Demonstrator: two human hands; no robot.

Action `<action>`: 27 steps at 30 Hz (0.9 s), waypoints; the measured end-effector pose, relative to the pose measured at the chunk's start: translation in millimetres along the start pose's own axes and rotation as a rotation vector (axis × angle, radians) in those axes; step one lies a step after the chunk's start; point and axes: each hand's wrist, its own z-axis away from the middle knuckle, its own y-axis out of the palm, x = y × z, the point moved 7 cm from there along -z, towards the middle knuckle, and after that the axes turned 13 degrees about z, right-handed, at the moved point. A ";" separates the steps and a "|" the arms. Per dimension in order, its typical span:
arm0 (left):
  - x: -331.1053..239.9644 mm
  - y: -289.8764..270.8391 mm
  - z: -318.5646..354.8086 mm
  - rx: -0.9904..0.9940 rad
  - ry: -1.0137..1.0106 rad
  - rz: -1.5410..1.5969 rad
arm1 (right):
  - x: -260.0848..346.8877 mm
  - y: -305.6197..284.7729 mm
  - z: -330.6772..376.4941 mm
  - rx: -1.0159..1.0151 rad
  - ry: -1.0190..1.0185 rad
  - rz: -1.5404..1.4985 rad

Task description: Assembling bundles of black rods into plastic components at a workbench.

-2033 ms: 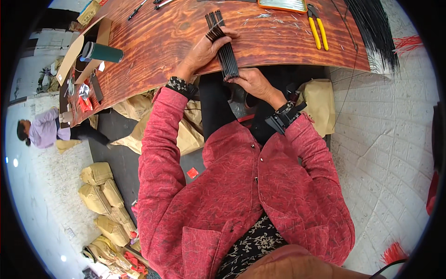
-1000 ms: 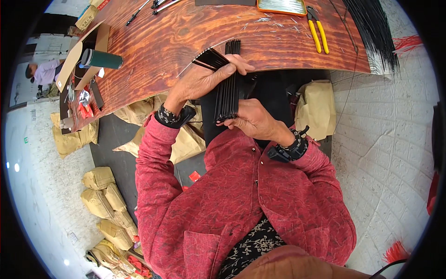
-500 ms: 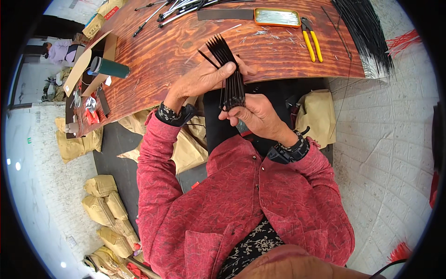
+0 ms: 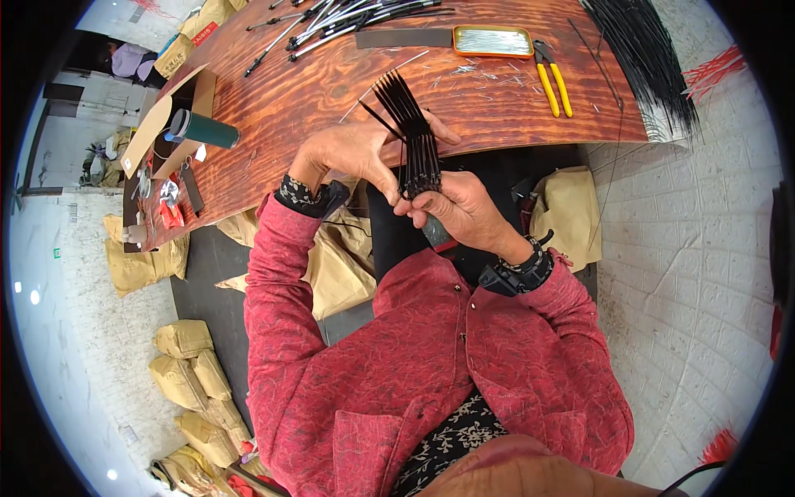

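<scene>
A bundle of thin black cable ties (image 4: pixel 418 145) stands upright between my hands, just off the table's near edge, its tips fanned toward the far side. Around its lower end my right hand (image 4: pixel 465 207) is closed, with the thumb and fingertips pinching the thick ends. On the other side, my left hand (image 4: pixel 352 153) has its fingers behind the bundle and its thumb down at the lower end, close to the right thumb. The fingertips behind the ties are partly hidden.
On the wooden table (image 4: pixel 273 141) lie yellow-handled pliers (image 4: pixel 553 79), an orange-rimmed tin of thin metal pins (image 4: pixel 493 41), black-and-silver rods (image 4: pixel 356 25) and long black strands (image 4: pixel 642 54). A green flask (image 4: pixel 207 131) stands left beside an open carton (image 4: pixel 192 91). Tan sacks (image 4: pixel 331 265) sit below.
My left thumb has slid from the front of the bundle down to its lower end. The tips of the ties have spread wider, and my view has shifted slightly.
</scene>
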 end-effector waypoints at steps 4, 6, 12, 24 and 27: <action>-0.2 -0.8 -2.8 -0.013 -0.030 -0.094 | -0.1 -2.2 1.0 -0.019 0.022 -0.049; 3.6 0.6 -2.7 -0.028 -0.029 -0.109 | 0.5 -1.8 1.0 -0.014 0.026 -0.049; 25.7 -0.7 7.3 -0.247 0.106 -0.056 | 4.2 4.6 -3.1 0.061 -0.008 0.061; 25.3 0.6 7.9 -0.379 0.209 -0.111 | -10.2 6.9 -3.6 0.037 0.047 0.024; 28.9 -2.6 10.6 -0.370 0.181 -0.155 | -9.1 3.3 -5.7 0.043 0.033 0.038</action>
